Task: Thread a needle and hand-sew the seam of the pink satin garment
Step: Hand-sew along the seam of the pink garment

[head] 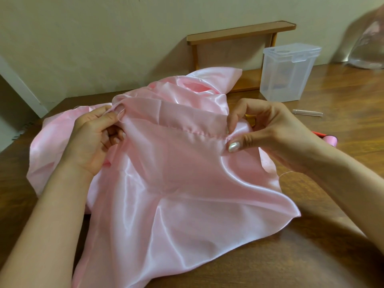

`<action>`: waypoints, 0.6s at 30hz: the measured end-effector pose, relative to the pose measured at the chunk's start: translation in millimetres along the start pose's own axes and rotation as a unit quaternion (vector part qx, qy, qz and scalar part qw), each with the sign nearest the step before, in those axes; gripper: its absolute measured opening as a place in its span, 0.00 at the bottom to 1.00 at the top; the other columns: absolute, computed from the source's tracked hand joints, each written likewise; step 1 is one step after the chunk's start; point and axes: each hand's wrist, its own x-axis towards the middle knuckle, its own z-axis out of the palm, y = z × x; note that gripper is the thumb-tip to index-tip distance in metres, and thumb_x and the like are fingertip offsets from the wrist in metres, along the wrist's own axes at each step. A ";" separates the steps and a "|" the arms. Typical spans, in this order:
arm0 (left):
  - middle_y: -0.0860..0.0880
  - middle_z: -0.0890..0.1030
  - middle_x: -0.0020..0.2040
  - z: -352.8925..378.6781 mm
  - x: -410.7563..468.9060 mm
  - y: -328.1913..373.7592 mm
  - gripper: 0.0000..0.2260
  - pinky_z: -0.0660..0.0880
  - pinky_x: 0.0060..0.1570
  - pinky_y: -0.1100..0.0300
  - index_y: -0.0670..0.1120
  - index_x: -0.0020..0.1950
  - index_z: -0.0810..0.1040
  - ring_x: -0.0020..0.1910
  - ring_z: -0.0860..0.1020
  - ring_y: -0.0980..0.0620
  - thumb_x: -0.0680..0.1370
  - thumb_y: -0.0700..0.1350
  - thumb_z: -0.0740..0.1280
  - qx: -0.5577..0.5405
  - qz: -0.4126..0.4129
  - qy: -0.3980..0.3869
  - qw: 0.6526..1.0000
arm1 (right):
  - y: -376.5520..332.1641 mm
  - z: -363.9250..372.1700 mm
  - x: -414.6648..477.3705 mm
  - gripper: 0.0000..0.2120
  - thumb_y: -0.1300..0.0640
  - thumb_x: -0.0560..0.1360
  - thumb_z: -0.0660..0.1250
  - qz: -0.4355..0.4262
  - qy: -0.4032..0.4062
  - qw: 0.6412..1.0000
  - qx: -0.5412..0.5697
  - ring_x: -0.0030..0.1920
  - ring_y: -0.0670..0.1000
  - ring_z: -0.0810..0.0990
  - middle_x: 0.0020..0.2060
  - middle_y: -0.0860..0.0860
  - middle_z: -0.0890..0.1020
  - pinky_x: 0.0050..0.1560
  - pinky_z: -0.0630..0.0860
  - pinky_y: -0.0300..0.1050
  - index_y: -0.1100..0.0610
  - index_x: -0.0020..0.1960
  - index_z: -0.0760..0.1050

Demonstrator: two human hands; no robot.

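The pink satin garment (170, 183) lies spread over the wooden table (311, 256), with a folded seam (187, 129) held taut between my hands. My left hand (97, 138) grips the seam's left end, fingers curled round the cloth. My right hand (264, 125) pinches the seam's right end between thumb and fingers, where a row of stitches ends. A thin thread (285, 174) trails below my right wrist. I cannot make out the needle.
A clear plastic lidded box (288, 73) stands at the back right, before a small wooden shelf (239, 36) against the wall. A small clear tube (307, 112) lies on the table right of my hand. A red object and pink ribbon roll (330, 139) peek out behind my right wrist.
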 end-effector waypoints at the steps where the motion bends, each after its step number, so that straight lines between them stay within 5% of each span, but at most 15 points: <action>1: 0.56 0.73 0.25 0.2 -0.1 0.2 0.08 0.66 0.22 0.71 0.47 0.39 0.73 0.22 0.70 0.60 0.78 0.40 0.63 0.001 0.000 0.000 1.000 | 0.2 0.1 0.1 0.09 0.61 0.56 0.76 -0.006 -0.002 1.000 0.001 0.34 0.47 0.81 0.31 0.48 0.81 0.39 0.78 0.39 0.52 0.33 0.80; 18: 0.57 0.73 0.25 0.9 -1.2 0.5 0.09 0.64 0.23 0.71 0.47 0.38 0.71 0.22 0.69 0.60 0.78 0.41 0.63 -0.005 0.006 -0.009 1.000 | 9.7 -3.7 1.6 0.08 0.65 0.62 0.72 0.025 0.060 0.997 -0.039 0.32 0.48 0.75 0.30 0.53 0.78 0.35 0.73 0.36 0.53 0.30 0.79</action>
